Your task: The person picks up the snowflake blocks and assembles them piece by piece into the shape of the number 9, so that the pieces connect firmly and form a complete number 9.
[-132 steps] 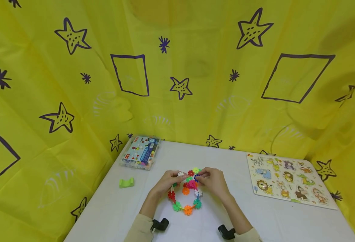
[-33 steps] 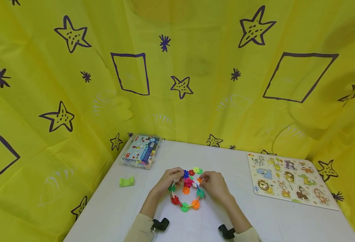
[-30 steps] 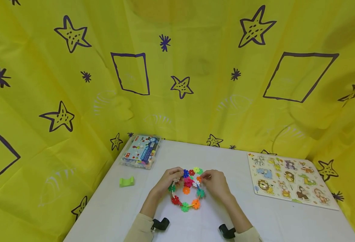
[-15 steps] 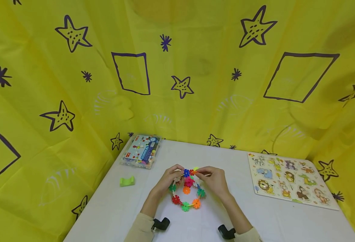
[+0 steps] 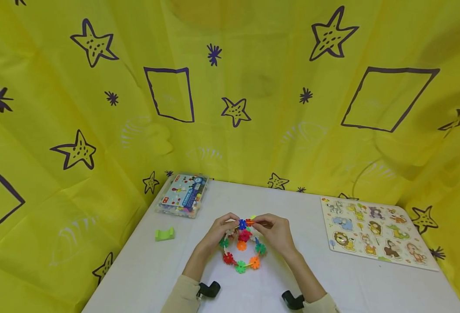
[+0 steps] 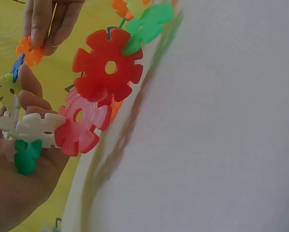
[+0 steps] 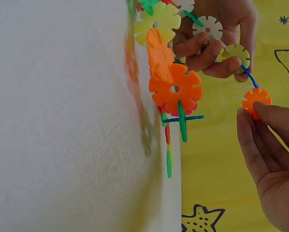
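A yellow cloth (image 5: pixel 253 87) with dark starfish outlines fills the 12 o'clock side of the head view, behind a white bench (image 5: pixel 292 204). Two forearms (image 5: pixel 308 278) reach in from 5 and 7 o'clock, elbows spread, slanting inward so that the hands nearly meet. From between them, an animal puzzle board (image 5: pixel 374 232) lies at 3 o'clock, well apart, and a lidded plastic box (image 5: pixel 182 195) at 10.

The string of notched discs (image 5: pixel 240 266) loops at the centre, its low end toward 6 o'clock between the wrists. The left hand (image 5: pixel 219 231), at the loop's 10 o'clock, has its fingers well bent, thumb and fingertips pinching a yellow disc (image 6: pixel 9 90); white discs (image 6: pixel 40 128) and a dark green disc (image 6: pixel 27 157) sit close against that hand. The right hand (image 5: pixel 277 232), at 2 o'clock, stretches its bent fingers toward 9, thumb and fingertips almost together on an orange disc (image 7: pixel 256 101). Between the two pinches, a blue disc (image 7: pixel 249 76), seen edge-on in the right wrist view, spans from yellow to orange.

A small light green block (image 5: pixel 165 234) rests at 9 o'clock, apart from both hands.
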`<act>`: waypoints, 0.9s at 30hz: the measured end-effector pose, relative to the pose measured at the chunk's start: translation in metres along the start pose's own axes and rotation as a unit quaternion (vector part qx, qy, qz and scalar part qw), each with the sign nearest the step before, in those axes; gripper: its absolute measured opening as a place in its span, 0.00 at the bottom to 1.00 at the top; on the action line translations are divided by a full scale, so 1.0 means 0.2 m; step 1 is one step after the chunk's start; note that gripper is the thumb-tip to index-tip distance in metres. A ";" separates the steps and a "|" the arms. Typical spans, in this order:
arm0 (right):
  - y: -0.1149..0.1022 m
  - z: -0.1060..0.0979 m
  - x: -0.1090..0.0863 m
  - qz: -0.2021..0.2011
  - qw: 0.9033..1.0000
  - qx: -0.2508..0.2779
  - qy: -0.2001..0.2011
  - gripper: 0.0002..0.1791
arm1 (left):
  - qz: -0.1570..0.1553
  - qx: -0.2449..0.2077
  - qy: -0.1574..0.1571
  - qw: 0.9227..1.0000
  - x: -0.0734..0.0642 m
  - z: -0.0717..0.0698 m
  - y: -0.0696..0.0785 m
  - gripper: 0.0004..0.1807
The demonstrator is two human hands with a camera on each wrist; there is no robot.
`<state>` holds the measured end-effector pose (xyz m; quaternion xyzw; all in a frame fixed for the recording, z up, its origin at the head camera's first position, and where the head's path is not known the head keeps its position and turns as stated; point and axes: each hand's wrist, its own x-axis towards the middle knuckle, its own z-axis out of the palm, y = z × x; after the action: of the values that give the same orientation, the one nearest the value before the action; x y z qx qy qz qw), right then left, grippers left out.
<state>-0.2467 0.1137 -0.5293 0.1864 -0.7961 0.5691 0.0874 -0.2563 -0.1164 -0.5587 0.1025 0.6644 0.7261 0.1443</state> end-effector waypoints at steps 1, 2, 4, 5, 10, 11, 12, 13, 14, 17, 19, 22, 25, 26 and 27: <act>0.00 0.00 0.00 -0.001 1.000 0.000 -0.002 0.05 | 0.000 0.002 0.000 1.000 0.00 0.00 0.00 0.12; 0.00 0.00 0.00 -0.001 1.000 0.001 -0.004 0.05 | -0.001 0.002 0.000 1.000 0.00 0.00 0.00 0.12; 0.00 0.00 0.00 -0.008 1.000 0.001 -0.007 0.05 | -0.003 0.003 0.000 1.000 0.00 0.00 0.00 0.12; 0.01 0.00 0.00 -0.013 1.000 0.001 -0.008 0.06 | -0.004 0.002 0.000 1.000 0.00 0.00 0.01 0.12; 0.01 -0.01 0.00 -0.061 0.998 -0.004 -0.007 0.06 | -0.003 0.004 -0.004 1.000 -0.01 0.01 0.01 0.13; 0.01 -0.01 0.00 -0.072 0.997 -0.004 -0.006 0.06 | -0.002 0.006 -0.004 1.000 -0.01 0.01 0.01 0.13; 0.01 -0.01 0.00 -0.081 0.997 -0.004 -0.004 0.06 | -0.002 0.007 -0.005 1.000 -0.01 0.01 0.01 0.13; 0.01 -0.01 0.00 -0.089 0.996 -0.003 -0.003 0.06 | -0.001 0.008 -0.006 1.000 -0.01 0.01 0.01 0.14; 0.01 -0.01 0.00 -0.096 0.995 -0.001 -0.002 0.06 | 0.000 0.009 -0.006 1.000 -0.01 0.01 0.02 0.14; 0.01 -0.02 0.00 -0.109 0.994 0.003 -0.003 0.07 | 0.002 0.008 -0.005 1.000 -0.02 0.01 0.02 0.14; 0.01 -0.02 0.00 -0.109 0.994 0.001 -0.006 0.07 | 0.003 0.005 -0.004 1.000 -0.02 0.01 0.02 0.15; 0.01 -0.02 0.00 -0.107 0.994 -0.010 -0.007 0.07 | 0.003 0.003 -0.003 1.000 -0.02 0.01 0.02 0.15; 0.01 -0.02 0.00 -0.109 0.994 -0.031 -0.005 0.07 | 0.000 0.003 -0.002 1.000 -0.01 0.00 0.01 0.14; 0.01 -0.02 0.01 -0.111 0.993 -0.040 -0.001 0.07 | -0.002 0.001 0.000 1.000 -0.01 0.00 0.01 0.14; 0.01 -0.01 0.01 -0.113 0.993 -0.046 0.003 0.07 | -0.005 -0.002 0.001 1.000 -0.01 0.00 0.01 0.14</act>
<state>-0.2495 0.1168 -0.5303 0.2692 -0.7952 0.5187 0.1616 -0.2543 -0.1172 -0.5565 0.0978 0.6635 0.7270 0.1471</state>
